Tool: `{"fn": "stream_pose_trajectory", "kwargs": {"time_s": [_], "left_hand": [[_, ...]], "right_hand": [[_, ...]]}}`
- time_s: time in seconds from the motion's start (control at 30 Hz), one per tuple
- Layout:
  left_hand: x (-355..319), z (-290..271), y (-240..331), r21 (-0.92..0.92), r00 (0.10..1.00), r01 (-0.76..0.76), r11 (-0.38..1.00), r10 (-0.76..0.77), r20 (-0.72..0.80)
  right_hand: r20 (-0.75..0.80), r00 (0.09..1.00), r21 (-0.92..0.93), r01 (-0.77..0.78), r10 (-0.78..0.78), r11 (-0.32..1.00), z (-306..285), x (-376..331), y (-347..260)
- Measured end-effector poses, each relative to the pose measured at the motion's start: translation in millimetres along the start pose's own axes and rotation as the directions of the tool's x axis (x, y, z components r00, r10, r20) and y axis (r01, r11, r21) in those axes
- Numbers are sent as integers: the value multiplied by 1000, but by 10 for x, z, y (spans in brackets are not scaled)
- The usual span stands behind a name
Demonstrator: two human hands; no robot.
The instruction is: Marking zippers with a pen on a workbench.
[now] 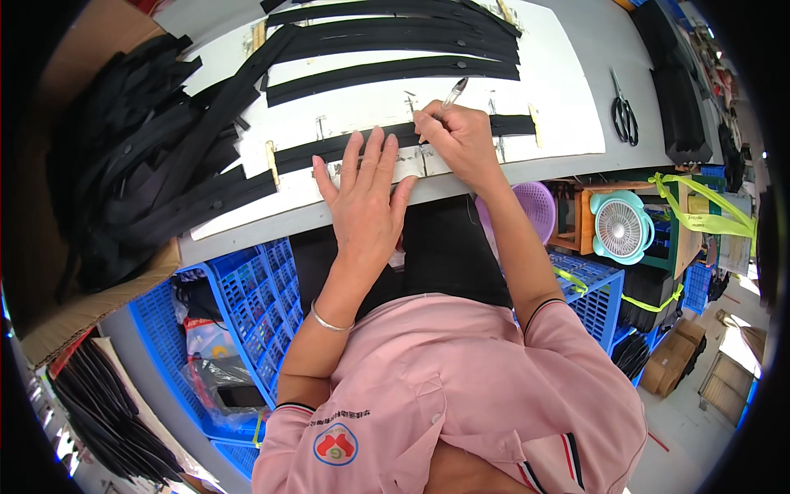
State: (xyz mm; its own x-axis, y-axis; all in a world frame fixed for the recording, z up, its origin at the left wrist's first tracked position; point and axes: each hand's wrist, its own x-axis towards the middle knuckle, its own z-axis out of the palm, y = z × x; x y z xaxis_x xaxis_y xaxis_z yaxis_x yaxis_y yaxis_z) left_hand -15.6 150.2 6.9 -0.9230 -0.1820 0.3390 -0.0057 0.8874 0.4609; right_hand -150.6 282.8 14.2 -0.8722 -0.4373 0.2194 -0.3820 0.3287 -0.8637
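My left hand (pixel 364 193) lies flat with fingers spread, pressing a long black strip (pixel 329 149) down on a white template board (pixel 543 107) at the table's near edge. My right hand (pixel 457 140) grips a clear pen (pixel 453 92) with its tip down by the strip, just right of my left fingertips. More black strips (pixel 395 70) lie across the board farther back.
A cardboard box (pixel 99 305) heaped with black strips (pixel 140 173) stands at the left. Black scissors (pixel 624 114) lie at the right of the grey table. Blue crates (pixel 255 305), a purple basket (pixel 535 206) and a teal fan (pixel 621 226) sit below the table.
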Motion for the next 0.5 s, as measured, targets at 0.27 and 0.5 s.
{"fn": "stream_pose_trajectory", "kwargs": {"time_s": [0.27, 0.5], "left_hand": [[6, 11, -1, 20, 1000, -21, 1000, 20, 15], [10, -39, 20, 17, 1000, -3, 1000, 3, 29]], "right_hand": [[84, 994, -55, 80, -76, 995, -84, -29, -68], [-197, 971, 287, -77, 137, 955, -798, -82, 41]]}}
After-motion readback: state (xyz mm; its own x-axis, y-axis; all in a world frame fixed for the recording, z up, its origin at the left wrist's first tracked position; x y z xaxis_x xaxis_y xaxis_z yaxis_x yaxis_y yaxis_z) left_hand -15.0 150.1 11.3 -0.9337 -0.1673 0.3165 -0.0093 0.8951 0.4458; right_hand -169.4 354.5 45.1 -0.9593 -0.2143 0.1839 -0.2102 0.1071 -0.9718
